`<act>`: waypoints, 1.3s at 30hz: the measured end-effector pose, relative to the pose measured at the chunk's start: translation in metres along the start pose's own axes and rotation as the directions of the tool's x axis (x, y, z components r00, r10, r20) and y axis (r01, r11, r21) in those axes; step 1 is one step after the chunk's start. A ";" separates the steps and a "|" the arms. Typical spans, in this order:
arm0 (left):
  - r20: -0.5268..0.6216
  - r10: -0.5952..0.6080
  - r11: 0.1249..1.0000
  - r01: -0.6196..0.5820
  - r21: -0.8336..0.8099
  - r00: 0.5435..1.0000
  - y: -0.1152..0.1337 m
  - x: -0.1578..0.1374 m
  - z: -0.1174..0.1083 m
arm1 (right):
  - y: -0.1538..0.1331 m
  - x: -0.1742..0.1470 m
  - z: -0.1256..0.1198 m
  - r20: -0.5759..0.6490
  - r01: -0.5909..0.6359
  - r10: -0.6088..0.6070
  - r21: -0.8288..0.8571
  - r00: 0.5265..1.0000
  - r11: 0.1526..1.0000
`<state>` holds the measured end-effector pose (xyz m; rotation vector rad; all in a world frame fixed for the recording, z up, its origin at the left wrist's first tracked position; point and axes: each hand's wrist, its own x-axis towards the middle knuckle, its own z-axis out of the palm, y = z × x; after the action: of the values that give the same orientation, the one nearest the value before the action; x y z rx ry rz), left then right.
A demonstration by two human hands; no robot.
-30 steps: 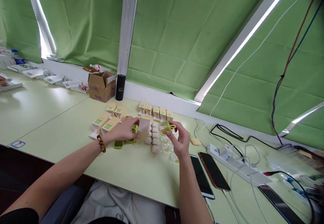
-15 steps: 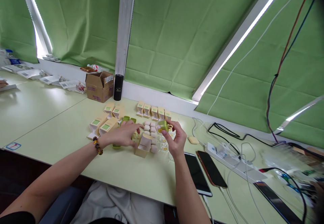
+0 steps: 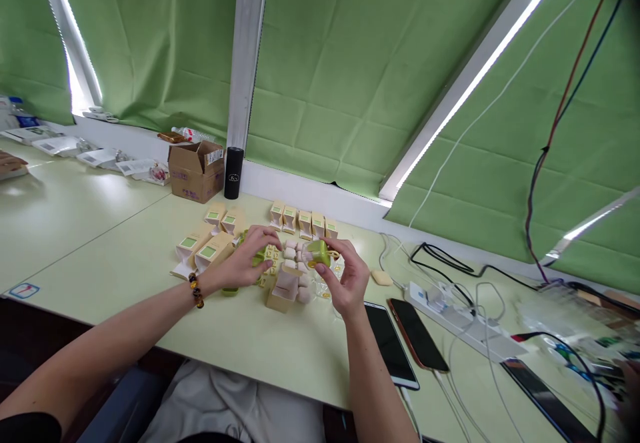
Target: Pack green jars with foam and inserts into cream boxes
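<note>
Between the thumb and fingers of my right hand (image 3: 349, 275) is a small green-and-clear container (image 3: 317, 253) with a yellowish loop at its end, held tilted above the table. My left hand (image 3: 249, 261) is open, its fingers apart, over green pieces (image 3: 259, 258) and small yellow square pieces (image 3: 271, 256). Nothing shows in its grasp. Beneath and between the hands stands an open cream box (image 3: 283, 289). Pale pinkish rounded pieces (image 3: 303, 293) lie in rows beside it, and clear plastic parts (image 3: 323, 289) sit under my right hand, partly hidden.
Several cream boxes (image 3: 213, 249) stand at the left, with more (image 3: 305, 221) in a back row. Behind are a cardboard box (image 3: 193, 179) and a black tumbler (image 3: 233, 175). To the right lie a tablet (image 3: 387, 339), a phone (image 3: 417, 329) and a power strip (image 3: 465, 319) with cables.
My left hand has risen slightly and drawn back from the cream box, uncovering more yellow pieces. My right hand has shifted a little left with the container.
</note>
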<state>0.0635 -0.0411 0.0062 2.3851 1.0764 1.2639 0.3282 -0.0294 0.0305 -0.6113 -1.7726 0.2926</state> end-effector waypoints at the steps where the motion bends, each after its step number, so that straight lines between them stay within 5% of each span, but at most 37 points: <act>1: 0.046 0.026 0.999 -0.025 -0.029 0.999 0.003 -0.003 0.000 | -0.003 0.001 0.000 -0.002 0.002 -0.002 0.003 1.000 1.000; 6: 0.153 0.107 0.992 -0.096 -0.077 0.982 0.003 -0.009 0.006 | -0.012 0.002 0.001 0.033 0.050 -0.049 -0.028 0.998 0.998; 17: 0.066 0.208 0.977 -0.205 -0.054 0.976 0.004 -0.016 0.020 | 0.003 -0.018 0.006 -0.011 0.065 -0.066 -0.038 0.998 0.997; 24: 0.167 0.083 0.996 -0.084 0.002 0.982 0.008 -0.019 0.036 | 0.006 -0.022 0.008 -0.018 0.067 -0.068 -0.017 0.998 0.998; 29: 0.121 0.006 0.999 -0.001 -0.035 0.993 0.006 -0.020 0.041 | 0.002 -0.027 0.011 0.016 0.067 -0.067 0.015 0.998 0.998; 39: 0.060 -0.123 0.990 0.126 -0.060 0.991 -0.015 -0.023 0.043 | 0.004 -0.031 0.022 0.311 -0.012 0.003 0.028 0.950 1.000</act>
<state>0.0814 -0.0413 -0.0417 2.2548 1.1315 1.1647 0.3143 -0.0405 -0.0030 -0.5743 -2.0644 0.4394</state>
